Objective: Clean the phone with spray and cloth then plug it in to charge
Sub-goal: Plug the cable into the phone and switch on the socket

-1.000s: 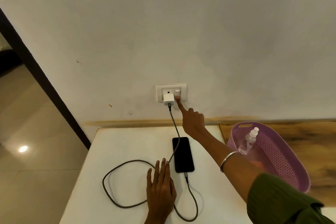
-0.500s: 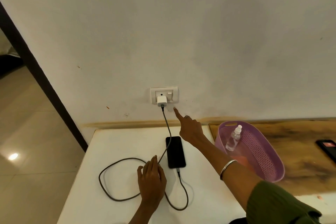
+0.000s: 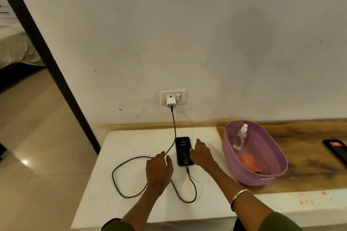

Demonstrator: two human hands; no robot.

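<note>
The right hand point(image 3: 201, 153) lies with a loose, spread grip against the right edge of the black rectangular phone point(image 3: 184, 151), whose screen is lit, flat on the white bench point(image 3: 131, 142). The left hand point(image 3: 159, 169) rests palm-down, fingers relaxed and holding nothing, just left of the phone on the grey braided cable point(image 3: 120, 184). That cable runs up to the white cube charger point(image 3: 171, 102) in the wall socket point(image 3: 173, 97).

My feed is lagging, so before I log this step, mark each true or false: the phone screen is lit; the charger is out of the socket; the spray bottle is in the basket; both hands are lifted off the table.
1. The phone screen is lit: true.
2. The charger is out of the socket: false, it is plugged in.
3. The spray bottle is in the basket: true.
4. Both hands are lifted: false, the left hand and right hand rest by the phone.
</note>
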